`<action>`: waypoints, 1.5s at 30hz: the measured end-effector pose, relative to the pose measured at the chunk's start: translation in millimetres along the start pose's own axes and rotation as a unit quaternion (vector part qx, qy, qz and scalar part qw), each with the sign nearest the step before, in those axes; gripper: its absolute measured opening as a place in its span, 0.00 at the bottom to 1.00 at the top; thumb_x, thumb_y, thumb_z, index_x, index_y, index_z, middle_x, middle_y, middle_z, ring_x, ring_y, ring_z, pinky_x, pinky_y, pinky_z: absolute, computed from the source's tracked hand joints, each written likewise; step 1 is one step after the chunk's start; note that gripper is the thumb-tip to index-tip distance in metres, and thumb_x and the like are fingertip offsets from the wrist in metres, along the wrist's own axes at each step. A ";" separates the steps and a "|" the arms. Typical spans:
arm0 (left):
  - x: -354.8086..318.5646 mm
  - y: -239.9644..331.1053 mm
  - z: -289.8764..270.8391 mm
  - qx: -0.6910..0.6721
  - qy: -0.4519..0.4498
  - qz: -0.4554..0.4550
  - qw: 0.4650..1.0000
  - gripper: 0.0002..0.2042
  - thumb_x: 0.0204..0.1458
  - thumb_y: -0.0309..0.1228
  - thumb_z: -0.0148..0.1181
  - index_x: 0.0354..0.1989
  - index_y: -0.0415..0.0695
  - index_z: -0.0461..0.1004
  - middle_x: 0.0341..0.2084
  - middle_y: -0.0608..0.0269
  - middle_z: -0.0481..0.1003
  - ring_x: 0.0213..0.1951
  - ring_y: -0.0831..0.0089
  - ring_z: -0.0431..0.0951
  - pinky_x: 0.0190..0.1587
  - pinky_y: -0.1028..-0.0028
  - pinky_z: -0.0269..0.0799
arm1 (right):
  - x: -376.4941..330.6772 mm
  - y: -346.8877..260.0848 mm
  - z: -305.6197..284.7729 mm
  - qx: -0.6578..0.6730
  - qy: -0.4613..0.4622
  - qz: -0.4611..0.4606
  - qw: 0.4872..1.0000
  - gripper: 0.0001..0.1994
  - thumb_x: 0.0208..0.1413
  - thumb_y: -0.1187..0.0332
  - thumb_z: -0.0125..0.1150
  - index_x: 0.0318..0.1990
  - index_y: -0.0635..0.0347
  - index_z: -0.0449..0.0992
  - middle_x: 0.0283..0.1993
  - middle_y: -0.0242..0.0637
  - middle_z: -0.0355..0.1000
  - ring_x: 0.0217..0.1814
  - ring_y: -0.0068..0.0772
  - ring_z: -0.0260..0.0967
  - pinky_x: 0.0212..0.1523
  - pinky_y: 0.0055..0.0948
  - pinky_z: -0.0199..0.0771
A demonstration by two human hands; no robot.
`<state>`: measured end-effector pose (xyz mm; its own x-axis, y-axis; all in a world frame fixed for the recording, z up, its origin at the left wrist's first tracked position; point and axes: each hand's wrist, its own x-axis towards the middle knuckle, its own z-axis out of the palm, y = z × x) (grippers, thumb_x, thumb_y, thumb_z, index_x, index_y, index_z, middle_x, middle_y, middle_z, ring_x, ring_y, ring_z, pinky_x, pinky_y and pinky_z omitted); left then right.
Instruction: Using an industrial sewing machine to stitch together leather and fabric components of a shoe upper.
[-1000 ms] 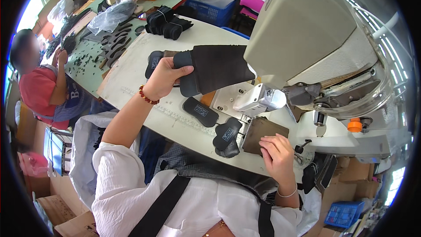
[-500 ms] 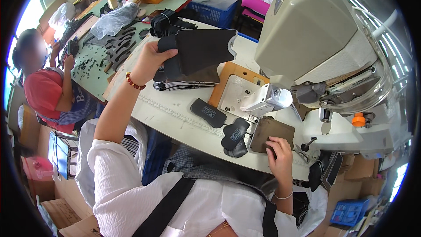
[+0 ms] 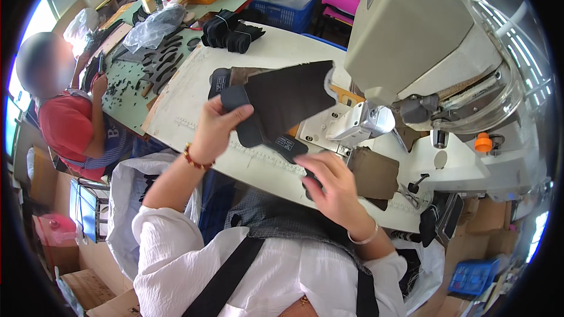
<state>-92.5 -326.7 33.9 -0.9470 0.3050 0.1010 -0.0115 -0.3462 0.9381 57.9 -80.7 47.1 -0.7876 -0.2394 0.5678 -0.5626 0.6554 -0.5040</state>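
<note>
Left hand [image 3: 214,129] grips the dark panel [image 3: 288,97] above the desk [image 3: 188,91]; right hand [image 3: 335,185], loosely curled near the sewing machine [image 3: 423,41], should steady small pieces.

Matt dark cloth-like cut panel [image 3: 288,97] with a soft, slightly napped face; smooth pale worktable [image 3: 194,94]; sewing machine [image 3: 423,41] in satin beige casing; at 3 o'clock, a glossy orange plastic knob [image 3: 483,142].
</note>
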 end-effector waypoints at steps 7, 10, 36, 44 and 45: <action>-53.5 -35.3 32.2 -0.124 0.039 0.069 0.989 0.05 0.60 0.19 0.68 0.43 0.37 0.83 0.39 0.64 0.84 0.39 0.79 0.82 0.44 0.76 0.78 | 46.1 -3.6 58.2 0.065 0.129 0.030 0.989 0.13 0.51 0.76 0.74 0.43 0.58 0.78 0.37 0.34 0.76 0.33 0.34 0.75 0.42 0.36 0.71; -60.3 -42.2 38.2 -0.112 0.034 0.070 0.991 0.05 0.59 0.19 0.69 0.42 0.37 0.83 0.38 0.65 0.84 0.38 0.81 0.81 0.43 0.77 0.76 | 44.0 -1.2 56.7 -0.001 0.164 -0.007 0.987 0.12 0.50 0.76 0.75 0.39 0.56 0.77 0.32 0.29 0.75 0.30 0.32 0.74 0.40 0.33 0.67; -66.3 -60.9 57.1 -0.085 0.058 0.107 0.989 0.04 0.60 0.18 0.68 0.42 0.36 0.81 0.37 0.67 0.82 0.38 0.82 0.78 0.43 0.78 0.74 | 11.1 9.0 46.0 0.106 0.131 0.108 0.980 0.09 0.53 0.77 0.72 0.37 0.58 0.76 0.33 0.32 0.76 0.37 0.37 0.73 0.57 0.40 0.64; -68.0 -63.7 62.4 -0.038 0.059 0.145 0.987 0.03 0.60 0.18 0.68 0.39 0.37 0.80 0.35 0.70 0.80 0.36 0.83 0.76 0.41 0.79 0.73 | 10.6 10.8 54.2 0.003 0.162 0.027 0.986 0.11 0.51 0.79 0.71 0.38 0.57 0.75 0.32 0.29 0.73 0.36 0.34 0.72 0.57 0.44 0.63; -68.3 -63.9 62.4 -0.065 0.062 0.125 0.988 0.04 0.60 0.18 0.68 0.40 0.37 0.80 0.36 0.69 0.81 0.37 0.82 0.77 0.42 0.79 0.74 | 9.1 12.5 53.4 0.040 0.152 0.031 0.987 0.11 0.52 0.79 0.71 0.38 0.57 0.74 0.32 0.30 0.72 0.37 0.33 0.72 0.56 0.43 0.64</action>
<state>-7.1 -270.0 -12.3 -0.9573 0.0876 0.2753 0.1943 -0.5102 0.8378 30.3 -113.0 11.2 -0.7164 0.0337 0.6968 -0.5425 0.6011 -0.5868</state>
